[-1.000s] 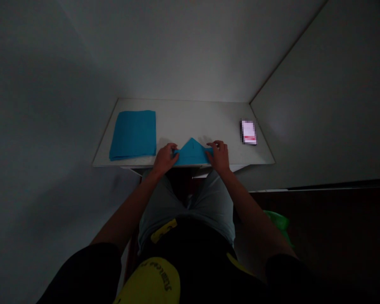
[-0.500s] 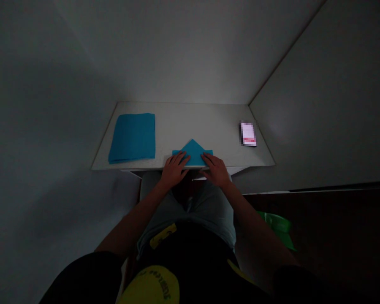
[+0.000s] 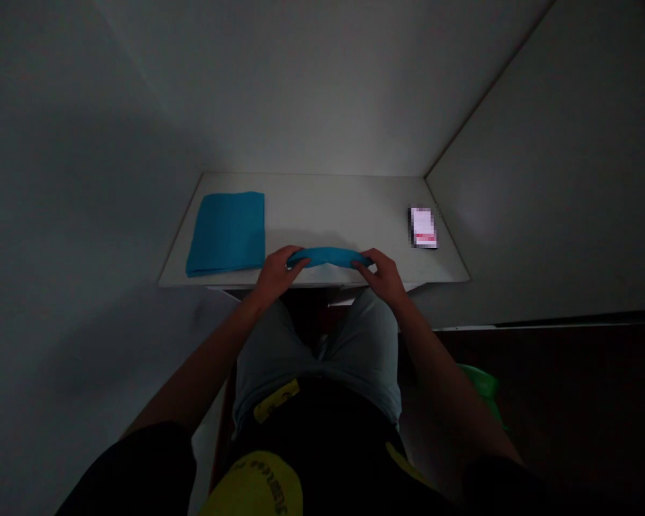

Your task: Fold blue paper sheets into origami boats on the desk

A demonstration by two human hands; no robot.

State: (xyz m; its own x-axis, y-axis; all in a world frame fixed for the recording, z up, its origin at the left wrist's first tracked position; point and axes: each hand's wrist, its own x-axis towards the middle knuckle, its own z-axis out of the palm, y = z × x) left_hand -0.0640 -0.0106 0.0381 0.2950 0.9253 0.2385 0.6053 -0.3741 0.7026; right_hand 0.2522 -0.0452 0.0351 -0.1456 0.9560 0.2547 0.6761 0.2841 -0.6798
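Observation:
Between my hands is a folded blue sheet (image 3: 330, 256), paper or napkin, I cannot tell which. It forms a narrow, slightly bowed band above the front part of the white table. My left hand (image 3: 279, 272) pinches its left end between thumb and fingers. Its right end is gripped by my right hand (image 3: 383, 276), with the thumb on the near side. To the left of my left hand lies a flat stack of blue sheets (image 3: 226, 233) of the same colour, with layered edges at the front.
The white table (image 3: 322, 204) stands against walls at the back and right. A phone with a lit, blurred screen (image 3: 423, 226) lies near its right edge. A green plastic object (image 3: 481, 383) is on the dark floor to the lower right, partly behind my forearm.
Earlier the blue sheet lay flat with a pointed top under my hands. Now both hands hold it by the ends, lifted and seen as a thin band; my hands have moved apart.

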